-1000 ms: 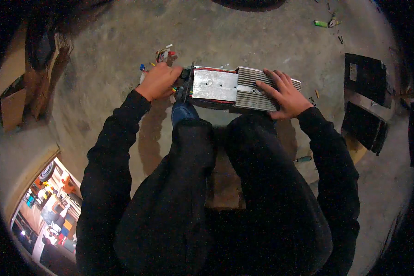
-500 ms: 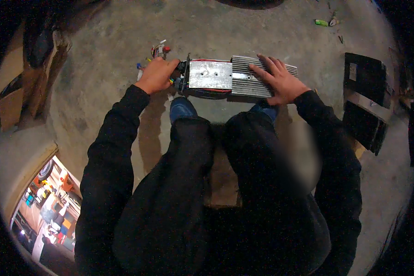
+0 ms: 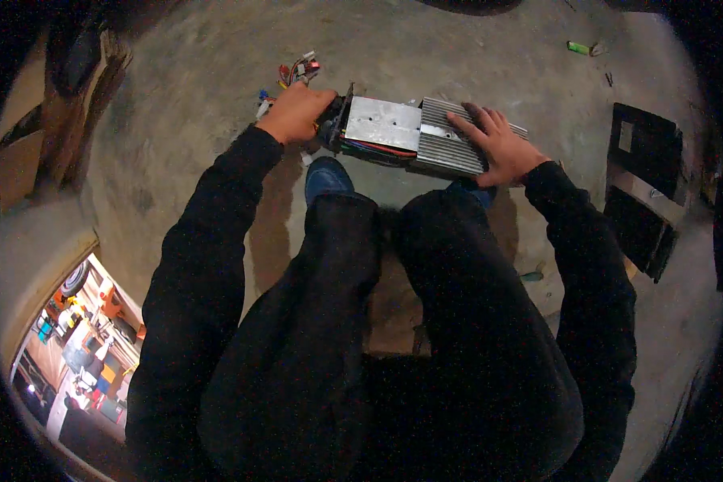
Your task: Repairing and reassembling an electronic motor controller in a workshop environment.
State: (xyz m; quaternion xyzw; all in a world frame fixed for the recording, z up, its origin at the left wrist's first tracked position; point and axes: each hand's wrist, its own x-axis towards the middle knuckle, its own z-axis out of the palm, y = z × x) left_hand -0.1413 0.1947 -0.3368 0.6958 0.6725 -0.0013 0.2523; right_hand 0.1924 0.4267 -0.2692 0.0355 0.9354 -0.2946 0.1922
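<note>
A long metal electronic unit [image 3: 384, 123] with a flat silver plate lies crosswise beyond my shoes. Its right part is a finned heat sink [image 3: 435, 112], and red and dark wires run along the near side. My left hand [image 3: 296, 114] is closed around the dark left end, its fingertips partly hidden. Past that hand, a bunch of coloured wires and connectors [image 3: 301, 71] sticks out. Over the fins rests my right hand [image 3: 502, 149], fingers spread on top and thumb at the near edge.
Two dark panels [image 3: 649, 145] lie on the concrete floor at right. Cardboard [image 3: 24, 153] stands at far left. A small green item [image 3: 577, 47] is at the far right, and a greenish object [image 3: 532, 276] lies beside my right leg. A bright doorway [image 3: 80, 345] opens at lower left.
The unit has turned slightly, its left end now farther from me than its right, and more of its near side shows. Both hands have moved with it. The view has shifted a little too.
</note>
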